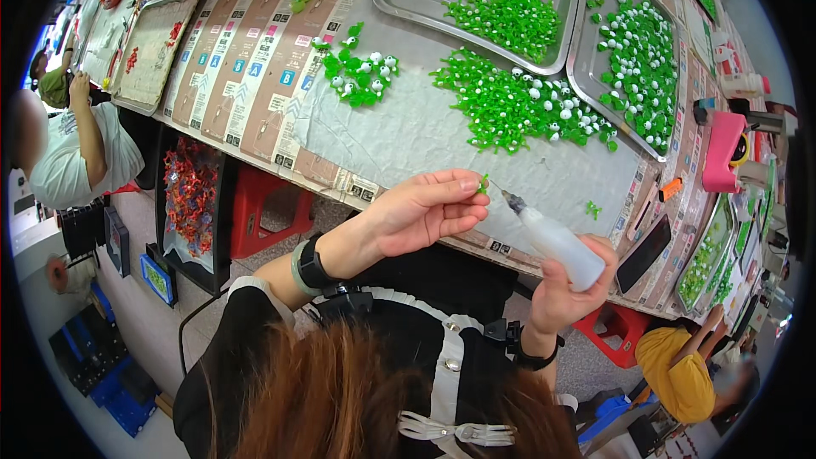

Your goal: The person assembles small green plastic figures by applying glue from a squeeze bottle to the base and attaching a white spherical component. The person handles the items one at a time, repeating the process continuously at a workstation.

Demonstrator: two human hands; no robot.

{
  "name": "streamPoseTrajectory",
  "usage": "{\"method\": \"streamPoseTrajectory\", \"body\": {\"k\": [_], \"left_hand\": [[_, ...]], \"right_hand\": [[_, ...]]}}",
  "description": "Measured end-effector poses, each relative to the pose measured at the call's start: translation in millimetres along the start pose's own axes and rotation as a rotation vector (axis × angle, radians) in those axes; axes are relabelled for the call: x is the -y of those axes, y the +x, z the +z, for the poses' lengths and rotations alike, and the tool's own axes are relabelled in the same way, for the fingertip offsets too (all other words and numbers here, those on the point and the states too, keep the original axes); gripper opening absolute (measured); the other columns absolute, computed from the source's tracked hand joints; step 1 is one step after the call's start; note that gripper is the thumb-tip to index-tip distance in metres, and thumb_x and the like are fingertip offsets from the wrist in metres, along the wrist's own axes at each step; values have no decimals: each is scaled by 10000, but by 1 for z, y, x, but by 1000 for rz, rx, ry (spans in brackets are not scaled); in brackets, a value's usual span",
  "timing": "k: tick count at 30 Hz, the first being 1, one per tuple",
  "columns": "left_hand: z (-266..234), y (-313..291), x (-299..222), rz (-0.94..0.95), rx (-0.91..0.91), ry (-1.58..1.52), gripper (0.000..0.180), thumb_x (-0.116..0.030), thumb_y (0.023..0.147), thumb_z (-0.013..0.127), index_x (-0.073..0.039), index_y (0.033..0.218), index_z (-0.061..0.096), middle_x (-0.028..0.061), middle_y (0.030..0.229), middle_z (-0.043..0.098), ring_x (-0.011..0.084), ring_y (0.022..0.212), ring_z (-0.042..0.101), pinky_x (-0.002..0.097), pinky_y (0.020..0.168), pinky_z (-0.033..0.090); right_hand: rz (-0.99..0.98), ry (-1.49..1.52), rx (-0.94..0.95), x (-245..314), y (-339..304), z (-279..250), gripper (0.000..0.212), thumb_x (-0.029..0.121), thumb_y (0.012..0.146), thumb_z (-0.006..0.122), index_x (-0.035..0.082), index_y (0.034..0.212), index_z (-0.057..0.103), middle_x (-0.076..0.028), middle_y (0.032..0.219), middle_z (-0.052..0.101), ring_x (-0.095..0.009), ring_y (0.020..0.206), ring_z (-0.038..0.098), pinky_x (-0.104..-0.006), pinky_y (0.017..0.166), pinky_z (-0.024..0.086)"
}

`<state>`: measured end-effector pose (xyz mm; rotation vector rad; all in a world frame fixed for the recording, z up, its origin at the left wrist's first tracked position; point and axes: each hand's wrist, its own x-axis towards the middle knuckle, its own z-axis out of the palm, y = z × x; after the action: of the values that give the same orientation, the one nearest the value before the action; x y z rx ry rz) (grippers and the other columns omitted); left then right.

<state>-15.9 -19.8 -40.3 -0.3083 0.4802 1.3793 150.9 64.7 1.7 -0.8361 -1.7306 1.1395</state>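
Note:
Between the thumb and fingertips of my left hand [429,211] is pinched a small green plastic figure [483,184]. My right hand [578,282] is wrapped round a white squeeze bottle [561,246], tilted so its thin metal needle tip comes close beside the figure. Whether the tip touches it I cannot tell. Beyond my hands, a heap of green figures [489,106] lies on the sheet, with white-eyed heads [561,110] at its right side. Farther left sits a smaller cluster of green and white pieces [361,76].
Metal trays [408,13] of green parts line the far side. To the right lie a dark phone [643,255], an orange cutter [671,189] and a pink tape dispenser [721,153]. A crate of red pieces [189,195] stands lower left. Other people sit left [81,153] and right [676,374].

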Motion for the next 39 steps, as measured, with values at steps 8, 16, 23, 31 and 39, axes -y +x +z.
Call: {"method": "streamPoseTrajectory", "body": {"k": [8,16,23,31,39], "left_hand": [[0,1,2,153,-33,145,157,-52,800,470,-23,952,492,90,884,545,157,823,550,224,710,468],[1,2,3,157,-17,138,149,-48,804,459,-20,947,492,93,886,545,154,822,550,224,715,466],[1,3,5,153,-20,130,153,-51,804,461,-20,951,492,97,884,545,155,820,550,226,720,465],[3,-1,4,135,-11,114,152,-64,794,489,-11,936,505,64,862,541,151,818,549,227,735,462],[-2,-1,6,138,-87,168,173,-76,792,492,-12,953,482,72,896,515,165,859,512,250,765,433]], "right_hand": [[11,52,-20,2,-1,-2,384,159,593,710,22,847,458,-53,751,457,-132,673,406,-227,624,337],[56,20,35,1,-2,-4,362,139,588,707,25,825,458,-50,745,465,-129,667,410,-229,619,339],[17,8,29,0,-2,-5,362,135,588,710,27,826,460,-51,749,476,-132,672,416,-235,625,345],[21,16,60,4,-2,-2,367,114,580,714,29,833,462,-49,749,476,-129,679,418,-233,631,350],[43,-77,90,5,-3,1,317,132,577,724,31,779,501,-69,720,499,-149,617,473,-249,552,394]]}}
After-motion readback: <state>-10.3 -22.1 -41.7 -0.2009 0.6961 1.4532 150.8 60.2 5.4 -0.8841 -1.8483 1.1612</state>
